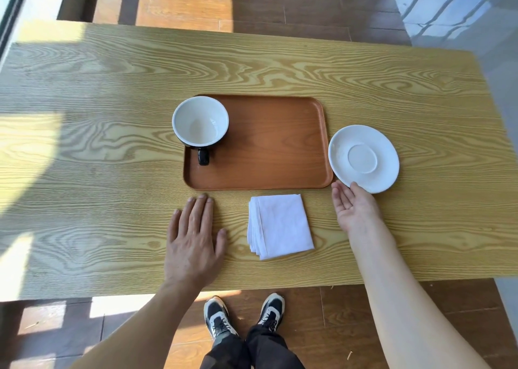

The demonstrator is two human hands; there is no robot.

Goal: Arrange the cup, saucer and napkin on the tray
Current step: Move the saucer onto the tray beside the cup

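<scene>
Altogether one cup [200, 121], one saucer [363, 159], one napkin [279, 226]

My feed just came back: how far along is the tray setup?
Done: the cup stands on the tray, at its left end. In hand: the right hand is at the saucer's near rim, saucer still on the table. Left: the folded napkin lies untouched; the left hand rests flat.

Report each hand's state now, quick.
Left hand: open, flat on the table, holding nothing.
Right hand: open, palm up, fingertips at the saucer edge, not gripping it yet.
</scene>
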